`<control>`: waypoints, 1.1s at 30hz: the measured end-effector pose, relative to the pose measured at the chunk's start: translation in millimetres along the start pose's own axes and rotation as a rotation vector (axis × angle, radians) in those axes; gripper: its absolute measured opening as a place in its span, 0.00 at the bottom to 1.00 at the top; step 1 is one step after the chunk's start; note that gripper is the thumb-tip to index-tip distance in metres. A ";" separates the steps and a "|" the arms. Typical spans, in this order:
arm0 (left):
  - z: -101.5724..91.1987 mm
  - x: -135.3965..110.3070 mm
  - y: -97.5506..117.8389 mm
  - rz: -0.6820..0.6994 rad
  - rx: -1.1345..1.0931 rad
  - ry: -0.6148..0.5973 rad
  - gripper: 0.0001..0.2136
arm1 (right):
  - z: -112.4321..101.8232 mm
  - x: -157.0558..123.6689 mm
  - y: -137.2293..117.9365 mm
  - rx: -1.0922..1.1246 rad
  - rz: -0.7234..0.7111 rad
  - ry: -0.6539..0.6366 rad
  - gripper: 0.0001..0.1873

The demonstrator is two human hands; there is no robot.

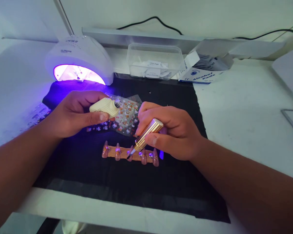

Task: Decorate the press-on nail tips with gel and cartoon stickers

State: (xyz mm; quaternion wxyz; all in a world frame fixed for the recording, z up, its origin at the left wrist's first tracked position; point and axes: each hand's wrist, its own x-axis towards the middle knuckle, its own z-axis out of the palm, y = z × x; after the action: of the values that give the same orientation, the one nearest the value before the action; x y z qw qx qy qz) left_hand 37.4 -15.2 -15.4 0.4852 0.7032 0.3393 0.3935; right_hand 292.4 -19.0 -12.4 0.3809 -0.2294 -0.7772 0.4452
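Note:
My left hand (74, 112) is closed round a cream ribbed bottle (104, 107), lying on its side with its silver neck pointing right. My right hand (172, 131) grips a gold brush handle (147, 133), its dark tip touching the middle nail on a strip of several pink false nails (130, 154). That strip lies on a black mat (127, 185). A sheet of small stickers (127, 115) rests on the mat between and behind my hands.
A white nail lamp (79, 60) glows violet at the back left. Behind the mat stand a clear plastic box (155, 60) of pads and an opened alcohol pads carton (202, 70). Black cables run along the wall. Another sticker sheet (36, 113) lies left.

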 end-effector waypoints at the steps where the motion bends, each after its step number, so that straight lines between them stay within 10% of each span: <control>1: 0.2 0.0 0.2 -0.004 -0.003 -0.001 0.05 | -0.1 0.4 0.4 -0.006 -0.012 -0.008 0.08; 33: 0.6 0.4 1.5 0.015 -0.008 -0.016 0.05 | -6.1 3.4 8.7 0.066 0.114 0.023 0.07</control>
State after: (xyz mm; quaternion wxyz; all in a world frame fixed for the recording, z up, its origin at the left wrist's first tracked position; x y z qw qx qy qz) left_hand 38.3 -15.6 -14.0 0.4879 0.7070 0.3285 0.3927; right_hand 295.4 -9.1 -16.7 0.3711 -0.2658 -0.7434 0.4888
